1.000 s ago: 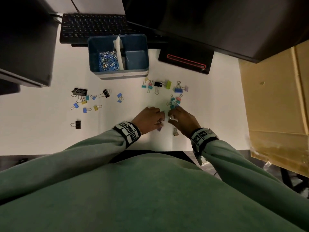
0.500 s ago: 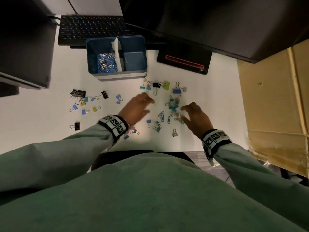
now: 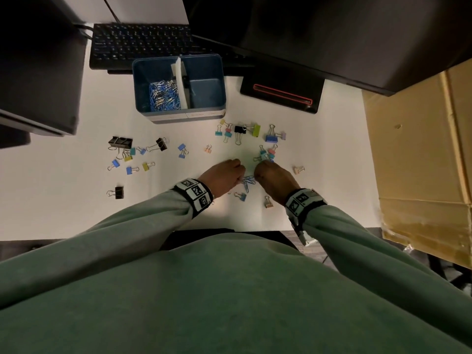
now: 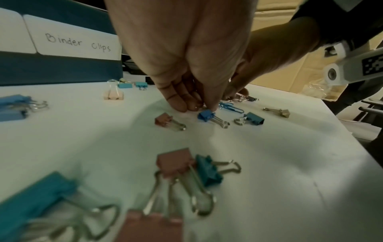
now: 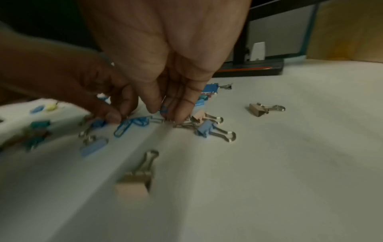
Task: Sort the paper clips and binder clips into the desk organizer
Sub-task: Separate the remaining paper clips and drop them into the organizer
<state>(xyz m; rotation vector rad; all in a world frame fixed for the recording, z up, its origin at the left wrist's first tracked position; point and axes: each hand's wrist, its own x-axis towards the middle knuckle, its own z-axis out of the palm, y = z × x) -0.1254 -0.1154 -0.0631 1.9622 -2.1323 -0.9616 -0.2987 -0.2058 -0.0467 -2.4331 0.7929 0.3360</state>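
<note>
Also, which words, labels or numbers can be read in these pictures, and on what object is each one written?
"Binder Clips": handwritten on the right white label on the organizer front.
Left label beside it: no writing shows; most of it is cut off.
Keyboard keys: too small and dark to read.
Wristband squares: black-and-white marker patterns, not text.
No other text is readable.

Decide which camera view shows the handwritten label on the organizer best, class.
The left wrist view: the label faces that camera and reads "Binder Clips" on the organizer. In the head view the label is only a pale strip, its writing too small to read. The right wrist view does not show it.
</note>
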